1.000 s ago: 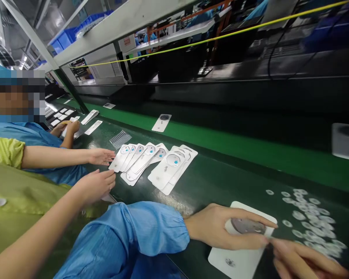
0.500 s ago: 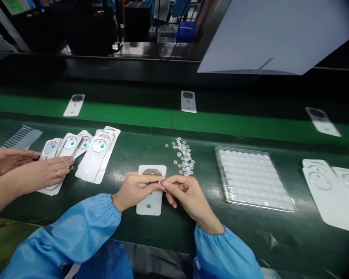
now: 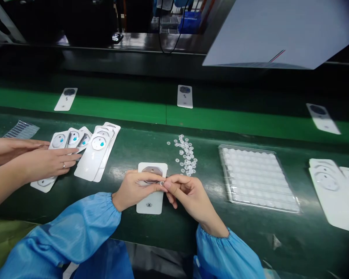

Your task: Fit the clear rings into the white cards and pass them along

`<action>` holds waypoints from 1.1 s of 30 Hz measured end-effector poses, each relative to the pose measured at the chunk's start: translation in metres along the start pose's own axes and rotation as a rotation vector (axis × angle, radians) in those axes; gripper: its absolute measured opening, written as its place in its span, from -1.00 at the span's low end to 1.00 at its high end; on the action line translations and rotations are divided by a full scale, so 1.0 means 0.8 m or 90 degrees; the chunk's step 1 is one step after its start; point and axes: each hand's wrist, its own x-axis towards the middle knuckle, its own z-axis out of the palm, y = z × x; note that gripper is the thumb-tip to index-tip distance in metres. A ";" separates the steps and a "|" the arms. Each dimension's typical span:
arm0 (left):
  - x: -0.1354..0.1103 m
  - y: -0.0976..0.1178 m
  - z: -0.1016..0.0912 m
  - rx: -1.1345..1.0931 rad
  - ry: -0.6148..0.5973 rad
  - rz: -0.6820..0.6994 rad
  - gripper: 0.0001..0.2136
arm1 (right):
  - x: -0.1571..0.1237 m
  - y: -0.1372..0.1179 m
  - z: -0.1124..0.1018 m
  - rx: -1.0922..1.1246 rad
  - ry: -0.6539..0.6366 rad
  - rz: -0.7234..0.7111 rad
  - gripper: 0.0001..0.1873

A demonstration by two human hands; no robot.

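Note:
My left hand (image 3: 136, 189) and my right hand (image 3: 189, 195) meet fingertip to fingertip, both pinching a small whitish piece (image 3: 162, 183); fingers cover most of it. Just beneath them a white card (image 3: 149, 208) with rounded corners lies flat on the green bench. A grey oval shows near its top, partly behind my left fingers, and a small dark mark near its bottom. Beyond my right hand, small clear round discs (image 3: 187, 155) lie scattered in a loose heap. Right of that sits a clear plastic tray (image 3: 231, 193) filled with rows of white round pieces.
At left, another person's hands (image 3: 43, 162) touch a fanned group of white cards (image 3: 59, 140). More cards (image 3: 91, 161) overlap beside them, and others (image 3: 333, 197) lie far right. A green strip (image 3: 128, 112) behind carries spaced cards. A white panel (image 3: 273, 35) overhangs the upper right.
Cards on the back strip have shifted left relative to the bench. The other person's hands have moved slightly right over their cards. My hands keep the same pinch; the view has shifted slightly.

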 end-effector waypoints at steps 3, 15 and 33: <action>-0.001 -0.002 -0.001 0.009 -0.002 0.006 -0.78 | 0.000 0.001 0.000 -0.013 0.021 -0.021 -0.53; -0.008 -0.001 -0.001 0.033 0.001 -0.137 -0.06 | -0.001 0.004 0.012 -0.188 0.158 -0.157 -0.61; -0.010 -0.003 0.000 0.014 -0.043 -0.146 0.12 | -0.001 0.008 0.013 -0.238 0.162 -0.173 -0.73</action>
